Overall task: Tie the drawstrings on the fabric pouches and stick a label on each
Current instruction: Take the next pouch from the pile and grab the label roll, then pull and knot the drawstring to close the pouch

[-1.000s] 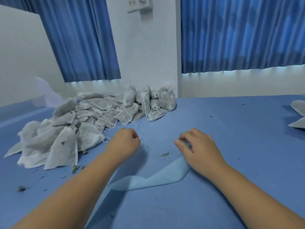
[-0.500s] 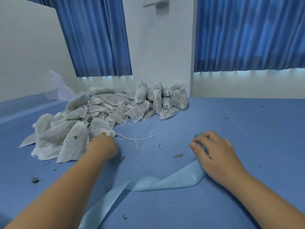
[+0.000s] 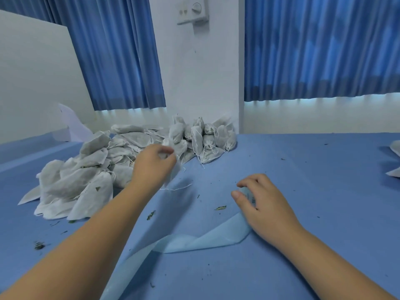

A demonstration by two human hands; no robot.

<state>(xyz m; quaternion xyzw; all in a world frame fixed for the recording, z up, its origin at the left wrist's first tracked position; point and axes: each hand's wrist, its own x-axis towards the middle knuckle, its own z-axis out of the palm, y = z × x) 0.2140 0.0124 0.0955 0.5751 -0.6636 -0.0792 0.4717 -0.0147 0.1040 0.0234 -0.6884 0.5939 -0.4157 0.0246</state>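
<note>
Fingers [image 3: 165,150] of the left hand [image 3: 151,167] are curled and pinched on a white fabric pouch [image 3: 174,172], which hangs blurred just above the table beside the heap. Fingers [image 3: 252,180] of the right hand [image 3: 267,205] are bent down over the near end of a pale blue paper strip [image 3: 201,240], with the thumb pressed against it.

Both hands are over a wide table covered in blue cloth [image 3: 303,191]. Behind it hang pleated blue curtains [image 3: 320,50] on either side of a white wall pillar [image 3: 199,83], and a flat white board [image 3: 32,72] leans at the left.

A loose heap of white fabric pouches [image 3: 86,176] lies on the table's left side, flat and overlapping. Just beyond it, a smaller cluster of filled white pouches [image 3: 208,139] stands against the foot of the pillar with strings trailing.

From under the right hand the strip runs left across the table, folds once, and goes out at the bottom edge of the view. A thin white drawstring [image 3: 178,188] dangles from the held pouch and touches the cloth. Small green leaf scraps [image 3: 220,207] lie scattered between the hands.
</note>
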